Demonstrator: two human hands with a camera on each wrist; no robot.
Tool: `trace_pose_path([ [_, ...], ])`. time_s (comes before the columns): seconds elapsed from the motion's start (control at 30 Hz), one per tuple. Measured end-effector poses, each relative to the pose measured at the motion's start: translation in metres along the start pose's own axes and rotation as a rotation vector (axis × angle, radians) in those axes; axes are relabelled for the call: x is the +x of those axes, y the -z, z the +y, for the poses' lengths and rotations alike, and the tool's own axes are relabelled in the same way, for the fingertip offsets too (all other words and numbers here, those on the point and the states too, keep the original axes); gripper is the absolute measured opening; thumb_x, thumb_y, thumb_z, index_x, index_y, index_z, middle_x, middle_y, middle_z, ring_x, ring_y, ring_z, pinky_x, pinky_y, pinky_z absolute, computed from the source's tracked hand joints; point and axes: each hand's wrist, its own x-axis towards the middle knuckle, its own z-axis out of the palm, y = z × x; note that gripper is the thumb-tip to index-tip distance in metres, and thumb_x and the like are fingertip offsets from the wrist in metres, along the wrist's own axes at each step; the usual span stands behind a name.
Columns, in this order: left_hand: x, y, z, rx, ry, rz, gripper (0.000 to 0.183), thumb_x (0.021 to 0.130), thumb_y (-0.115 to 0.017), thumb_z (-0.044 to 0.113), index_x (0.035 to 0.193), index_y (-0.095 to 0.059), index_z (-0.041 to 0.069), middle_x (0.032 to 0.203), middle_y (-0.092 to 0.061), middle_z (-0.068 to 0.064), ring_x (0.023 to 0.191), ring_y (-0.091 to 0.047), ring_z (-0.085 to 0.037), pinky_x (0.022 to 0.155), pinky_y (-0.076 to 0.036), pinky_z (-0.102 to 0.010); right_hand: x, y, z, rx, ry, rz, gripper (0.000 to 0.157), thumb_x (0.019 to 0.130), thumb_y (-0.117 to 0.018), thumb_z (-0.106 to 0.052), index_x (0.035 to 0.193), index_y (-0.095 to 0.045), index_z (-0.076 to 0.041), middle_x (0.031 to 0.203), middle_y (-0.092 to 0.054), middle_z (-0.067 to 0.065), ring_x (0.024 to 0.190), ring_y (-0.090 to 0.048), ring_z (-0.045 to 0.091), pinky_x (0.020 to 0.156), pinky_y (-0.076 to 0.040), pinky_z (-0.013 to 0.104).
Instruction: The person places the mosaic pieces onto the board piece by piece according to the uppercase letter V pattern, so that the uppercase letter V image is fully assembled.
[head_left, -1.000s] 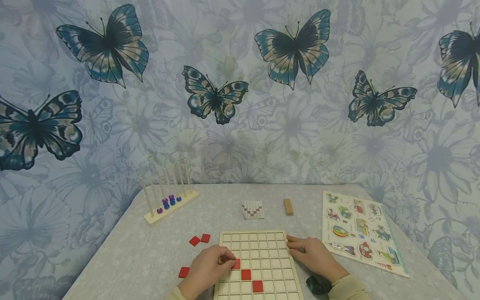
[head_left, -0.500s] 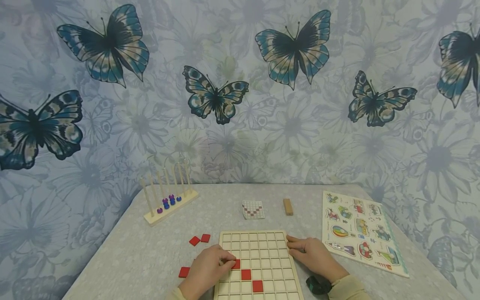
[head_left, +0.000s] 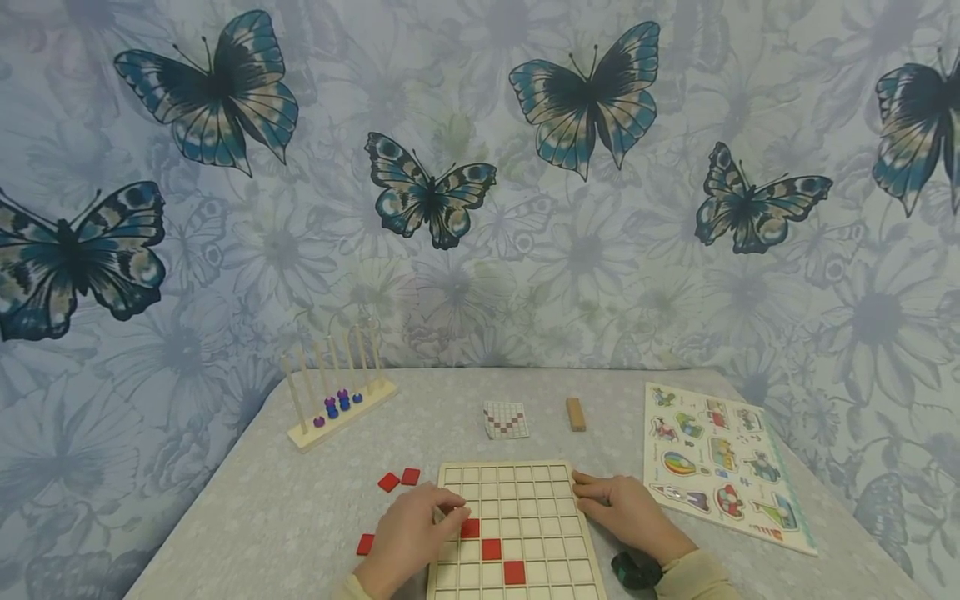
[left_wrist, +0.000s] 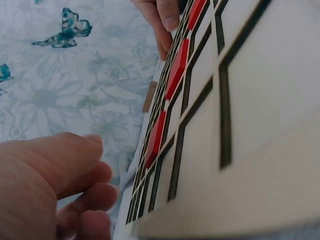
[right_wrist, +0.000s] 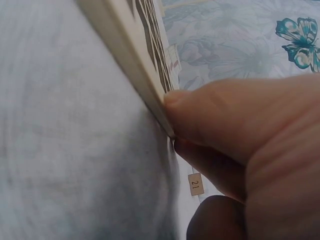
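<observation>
A pale wooden grid board (head_left: 528, 493) lies before me, with three red square tiles in a diagonal: an upper tile (head_left: 470, 529), a middle tile (head_left: 491, 549) and a lower tile (head_left: 514, 572). My left hand (head_left: 408, 531) hovers over the board's left edge beside the upper tile. Its fingers are loosely bent, and the left wrist view shows the fingertips (left_wrist: 95, 145) holding nothing, apart from the tiles. At the board's right edge, the thumb (right_wrist: 182, 102) and forefinger of my right hand (head_left: 628, 514) rest against the rim.
Several loose red tiles lie left of the board, including one tile (head_left: 410, 476) near its far corner. Behind it are a patterned grid card (head_left: 506, 419) and a wooden block (head_left: 576, 414). A peg stand (head_left: 345, 417) with beads stands back left; a picture puzzle (head_left: 720, 467) lies right.
The left hand has let go of the upper tile and drawn back slightly to the left, leaving the tile on the board. The right hand stays at the board's edge.
</observation>
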Motion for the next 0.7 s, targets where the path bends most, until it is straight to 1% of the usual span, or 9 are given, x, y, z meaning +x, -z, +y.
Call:
trace_pose_path([
  [0.13, 0.004, 0.009, -0.005, -0.017, 0.11, 0.102, 0.016, 0.096, -0.073, 0.036, 0.104, -0.079, 0.025, 0.09, -0.07, 0.016, 0.065, -0.056, -0.001, 0.051, -0.046, -0.026, 0.0, 0.0, -0.001, 0.002, -0.005, 0.006, 0.032, 0.097, -0.071, -0.03, 0.124, -0.075, -0.013, 0.14, -0.064, 0.003, 0.127, -0.062, 0.036, 0.104, -0.046, 0.059],
  [0.2, 0.007, 0.013, -0.009, -0.002, 0.188, 0.155, 0.014, 0.095, -0.073, 0.034, 0.104, -0.079, 0.026, 0.092, -0.07, 0.014, 0.067, -0.059, -0.003, 0.052, -0.046, -0.028, 0.0, 0.0, -0.001, 0.001, -0.005, 0.01, 0.032, 0.097, -0.071, -0.03, 0.124, -0.075, -0.013, 0.14, -0.065, 0.003, 0.127, -0.063, 0.035, 0.105, -0.045, 0.059],
  [0.27, 0.01, 0.017, -0.014, 0.027, 0.248, 0.21, 0.013, 0.094, -0.074, 0.033, 0.104, -0.079, 0.025, 0.095, -0.072, 0.012, 0.072, -0.062, -0.007, 0.054, -0.047, -0.03, 0.0, 0.0, -0.002, -0.001, -0.006, 0.01, 0.032, 0.097, -0.072, -0.03, 0.124, -0.075, -0.013, 0.14, -0.065, 0.003, 0.127, -0.063, 0.035, 0.104, -0.046, 0.059],
  [0.33, 0.012, 0.021, -0.02, 0.051, 0.301, 0.243, 0.014, 0.093, -0.075, 0.032, 0.104, -0.079, 0.025, 0.097, -0.073, 0.01, 0.076, -0.065, -0.009, 0.055, -0.048, -0.031, 0.0, 0.0, -0.002, -0.005, -0.007, 0.01, 0.032, 0.097, -0.072, -0.03, 0.124, -0.075, -0.013, 0.14, -0.065, 0.003, 0.127, -0.063, 0.035, 0.104, -0.045, 0.059],
  [0.43, 0.016, 0.026, -0.029, 0.066, 0.367, 0.263, 0.018, 0.092, -0.076, 0.032, 0.107, -0.078, 0.023, 0.099, -0.074, 0.005, 0.079, -0.066, -0.012, 0.056, -0.048, -0.032, 0.001, 0.0, -0.002, -0.015, -0.012, 0.016, 0.032, 0.096, -0.072, -0.031, 0.123, -0.076, -0.014, 0.139, -0.065, 0.002, 0.126, -0.063, 0.034, 0.103, -0.047, 0.058],
  [0.53, 0.018, 0.029, -0.036, 0.07, 0.418, 0.252, 0.024, 0.09, -0.077, 0.032, 0.112, -0.078, 0.021, 0.1, -0.073, 0.002, 0.082, -0.066, -0.015, 0.059, -0.05, -0.034, 0.0, 0.0, -0.003, -0.02, -0.017, 0.021, 0.031, 0.096, -0.073, -0.031, 0.122, -0.076, -0.015, 0.139, -0.066, 0.001, 0.126, -0.064, 0.034, 0.102, -0.048, 0.057],
  [0.63, 0.019, 0.028, -0.042, 0.087, 0.436, 0.232, 0.031, 0.088, -0.079, 0.03, 0.116, -0.077, 0.018, 0.102, -0.075, 0.001, 0.088, -0.068, -0.017, 0.066, -0.054, -0.039, 0.0, 0.0, -0.003, -0.014, -0.014, 0.015, 0.031, 0.096, -0.073, -0.031, 0.123, -0.076, -0.015, 0.139, -0.065, 0.002, 0.126, -0.064, 0.034, 0.101, -0.048, 0.057],
  [0.7, 0.02, 0.027, -0.045, 0.098, 0.439, 0.224, 0.033, 0.087, -0.081, 0.03, 0.117, -0.077, 0.016, 0.103, -0.075, 0.0, 0.089, -0.069, -0.017, 0.069, -0.055, -0.041, 0.0, 0.0, -0.002, -0.014, -0.012, 0.013, 0.031, 0.096, -0.072, -0.031, 0.123, -0.076, -0.015, 0.14, -0.065, 0.002, 0.127, -0.063, 0.035, 0.102, -0.048, 0.057],
])
